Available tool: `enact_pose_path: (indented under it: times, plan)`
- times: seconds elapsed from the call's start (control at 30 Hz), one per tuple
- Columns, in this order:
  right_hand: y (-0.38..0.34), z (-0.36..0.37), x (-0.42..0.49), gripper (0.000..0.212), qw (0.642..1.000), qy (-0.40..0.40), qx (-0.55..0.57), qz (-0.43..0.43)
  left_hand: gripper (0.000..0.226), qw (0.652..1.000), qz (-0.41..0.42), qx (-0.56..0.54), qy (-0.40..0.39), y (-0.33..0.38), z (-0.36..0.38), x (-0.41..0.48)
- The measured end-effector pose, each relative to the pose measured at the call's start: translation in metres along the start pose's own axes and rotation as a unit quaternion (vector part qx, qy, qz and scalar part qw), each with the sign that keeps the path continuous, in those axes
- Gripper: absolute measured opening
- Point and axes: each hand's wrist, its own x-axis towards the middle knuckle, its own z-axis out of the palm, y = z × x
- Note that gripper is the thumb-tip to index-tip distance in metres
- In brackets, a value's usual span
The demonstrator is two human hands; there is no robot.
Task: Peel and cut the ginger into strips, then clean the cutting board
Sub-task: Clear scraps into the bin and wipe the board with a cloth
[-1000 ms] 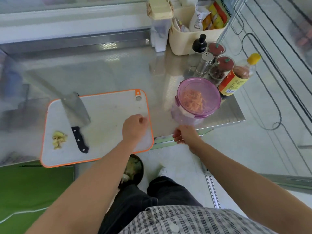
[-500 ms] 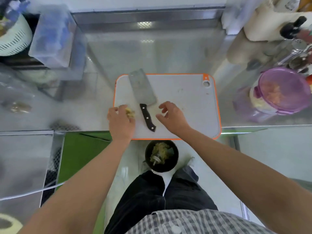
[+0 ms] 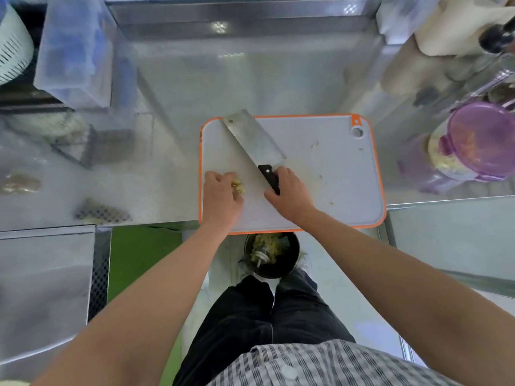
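A white cutting board with an orange rim (image 3: 328,168) lies on the steel counter. A cleaver (image 3: 252,140) rests flat on it, blade pointing to the far left. My right hand (image 3: 289,195) wraps its fingers around the black handle. My left hand (image 3: 221,197) sits at the board's near left corner, fingers curled over a small pile of ginger scraps (image 3: 239,187). A few tiny bits are scattered on the board's right half.
A purple-lidded container (image 3: 482,140) with shredded ginger stands to the right. A black bin (image 3: 271,254) with peelings sits on the floor under the board's near edge. Clear plastic boxes (image 3: 75,51) and a white colander (image 3: 12,48) stand at the far left.
My right hand moved from beside the handle onto it and closed around it. My left hand stays over the ginger scraps. The camera view moved closer.
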Motion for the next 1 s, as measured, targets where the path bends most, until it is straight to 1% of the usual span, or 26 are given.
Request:
enact_pose_path:
  times: [0.07, 0.13, 0.17, 0.23, 0.27, 0.3, 0.33, 0.37, 0.4, 0.43, 0.47, 0.53, 0.6, 0.7, 0.77, 0.83, 0.87, 1.0]
  plan:
    - [0.007, -0.008, -0.003, 0.03, 1.0, 0.01, 0.008, -0.009, 0.052, 0.999, 0.014, -0.026, -0.019, 0.01, 0.005, 0.001]
    - [0.015, -0.017, -0.005, 0.025, 0.999, 0.032, -0.001, -0.018, 0.051, 0.999, 0.028, -0.027, -0.026, 0.019, 0.008, 0.001]
    - [0.017, -0.019, -0.006, 0.024, 0.999, 0.043, -0.009, -0.02, 0.049, 0.999, 0.029, -0.015, -0.013, 0.019, 0.009, 0.001]
    - [0.022, -0.026, -0.007, 0.025, 0.998, 0.058, -0.029, -0.026, 0.037, 0.998, 0.02, 0.012, 0.055, 0.02, 0.007, 0.001]
    - [0.022, -0.028, -0.007, 0.025, 0.997, 0.057, -0.036, -0.033, 0.029, 0.996, 0.013, 0.014, 0.089, 0.02, 0.007, 0.001]
    - [0.022, -0.028, -0.008, 0.026, 0.997, 0.055, -0.039, -0.046, 0.022, 0.994, 0.001, -0.011, 0.105, 0.022, 0.006, 0.002]
    - [0.02, -0.027, -0.009, 0.026, 0.996, 0.05, -0.043, -0.064, 0.02, 0.993, -0.03, -0.077, 0.089, 0.028, 0.003, 0.003]
    - [0.016, -0.023, -0.01, 0.027, 0.994, 0.043, -0.05, -0.084, 0.025, 0.981, -0.077, -0.176, 0.04, 0.035, 0.002, 0.003]
    - [0.011, -0.019, -0.011, 0.028, 0.992, 0.033, -0.061, -0.102, 0.03, 0.952, -0.117, -0.283, -0.011, 0.044, 0.0, 0.003]
    - [0.005, -0.015, -0.011, 0.029, 0.99, 0.021, -0.073, -0.118, 0.032, 0.922, -0.147, -0.358, -0.024, 0.052, -0.002, 0.002]
    - [-0.002, -0.011, -0.011, 0.032, 0.988, 0.009, -0.078, -0.135, 0.031, 0.913, -0.158, -0.376, -0.004, 0.057, -0.004, 0.002]
    - [-0.013, -0.005, -0.012, 0.041, 0.982, -0.016, -0.059, -0.179, 0.028, 0.905, -0.187, -0.378, 0.05, 0.057, -0.007, 0.001]
    - [-0.019, -0.001, -0.012, 0.046, 0.974, -0.037, -0.024, -0.22, 0.022, 0.896, -0.219, -0.377, 0.085, 0.039, -0.012, 0.001]
    - [-0.025, 0.006, -0.012, 0.037, 0.97, -0.041, 0.01, -0.238, 0.014, 0.866, -0.253, -0.411, 0.129, 0.004, -0.027, 0.001]
    - [-0.028, 0.012, -0.01, 0.036, 0.97, -0.035, 0.016, -0.239, 0.024, 0.855, -0.27, -0.418, 0.145, -0.017, -0.041, -0.003]
    - [-0.029, 0.019, -0.009, 0.037, 0.972, -0.033, 0.012, -0.233, 0.027, 0.861, -0.284, -0.395, 0.148, -0.038, -0.054, -0.005]
    - [-0.03, 0.022, -0.008, 0.037, 0.973, -0.031, 0.008, -0.227, 0.026, 0.865, -0.292, -0.383, 0.138, -0.047, -0.06, -0.007]
    - [-0.031, 0.032, -0.007, 0.037, 0.98, -0.015, -0.008, -0.196, 0.024, 0.902, -0.293, -0.304, 0.089, -0.078, -0.07, -0.009]
